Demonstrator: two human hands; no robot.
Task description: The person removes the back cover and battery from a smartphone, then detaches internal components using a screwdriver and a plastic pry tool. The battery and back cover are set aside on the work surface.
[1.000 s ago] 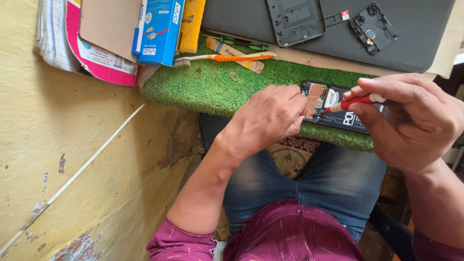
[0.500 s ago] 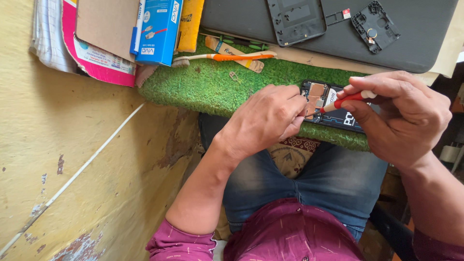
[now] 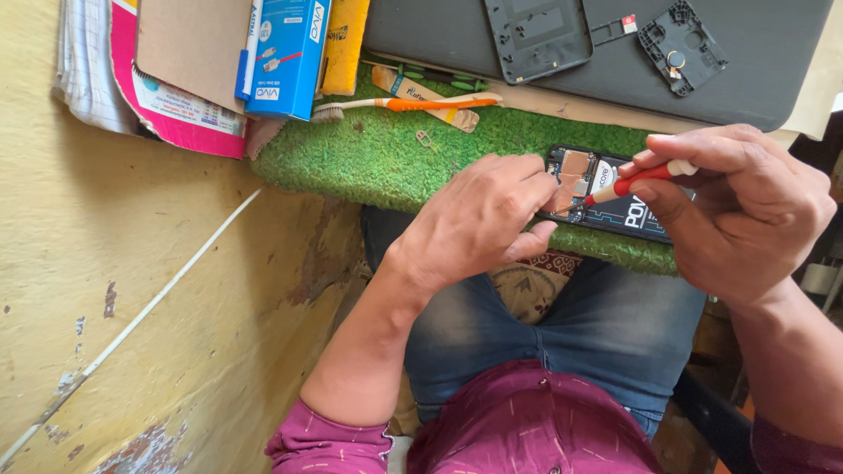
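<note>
An opened black phone (image 3: 615, 195) with its back removed lies on a green turf mat (image 3: 378, 158) at the near edge of the work surface. My left hand (image 3: 479, 219) grips the phone's left end, thumb under its edge. My right hand (image 3: 746, 211) holds a small red and white screwdriver (image 3: 637, 180), its tip down on the phone's exposed board beside a copper-coloured patch.
A grey laptop lid (image 3: 764, 88) at the back carries a phone back cover (image 3: 540, 35) and a small black part (image 3: 680, 44). A toothbrush (image 3: 404, 105), a blue box (image 3: 285, 57), cardboard and papers (image 3: 167, 79) lie left. A yellow wall (image 3: 132, 307) is close on the left.
My right hand has shifted slightly with the screwdriver, staying on the phone's board. The left hand keeps its grip on the phone.
</note>
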